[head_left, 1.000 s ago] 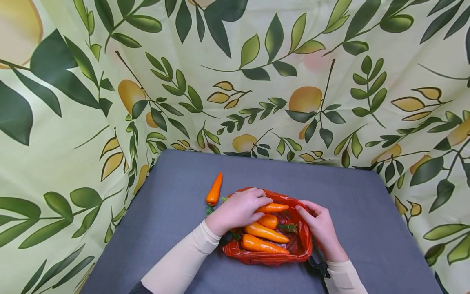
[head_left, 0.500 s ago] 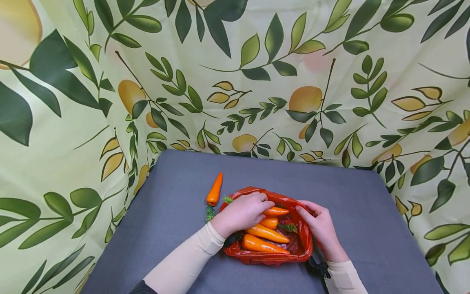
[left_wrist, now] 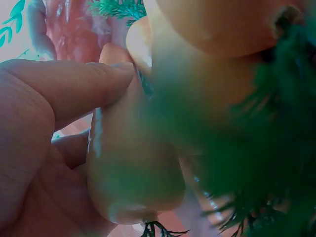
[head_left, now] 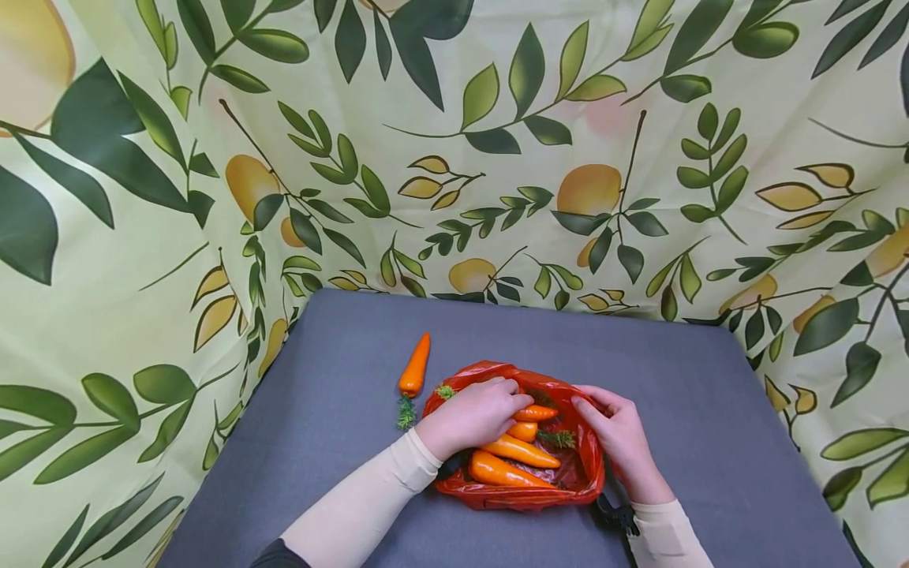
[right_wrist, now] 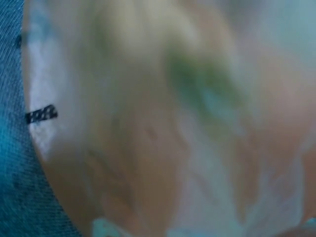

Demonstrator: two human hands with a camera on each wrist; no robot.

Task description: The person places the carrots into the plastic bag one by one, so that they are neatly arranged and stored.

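A red plastic bag (head_left: 525, 499) sits on the table with its mouth spread, and several orange toy carrots (head_left: 521, 451) lie inside. My left hand (head_left: 469, 416) reaches into the bag and grips a carrot (left_wrist: 133, 153), thumb along its upper side in the left wrist view. That carrot's tip (head_left: 537, 413) points right in the head view; green tops of other carrots blur across the left wrist view. At the bag's right rim, my right hand (head_left: 619, 434) pinches the plastic between thumb and fingers. Blurred bag plastic (right_wrist: 148, 163) fills most of the right wrist view.
One loose carrot (head_left: 415, 367) lies outside the bag, to its upper left, with its green top toward me. The grey table (head_left: 341, 355) ends at a leaf-patterned cloth (head_left: 426, 237) at the back and sides.
My left hand has moved right and slightly down into the bag with the carrot in its grip. The right hand keeps its place at the rim.
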